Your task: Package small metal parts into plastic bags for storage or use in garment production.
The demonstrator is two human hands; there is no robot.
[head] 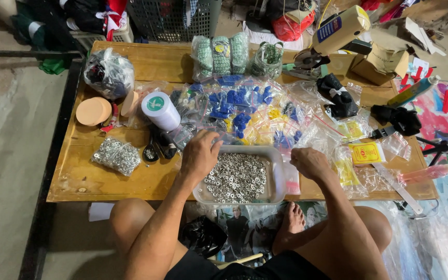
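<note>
Clear plastic tray (280, 173) of small silver metal rings (237, 176) sits at table's (130, 181) near edge. L hand (199, 154) curls over rings, grip unclear; R hand (309, 162) pinches closed beside tray. Rings likely hard, slippery; tray heavy, lift by rim.

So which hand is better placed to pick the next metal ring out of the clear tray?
Probably the left hand: its fingers rest on the tray rim, right over the metal rings. The right hand sits outside the tray's right wall, fingers curled.
</note>
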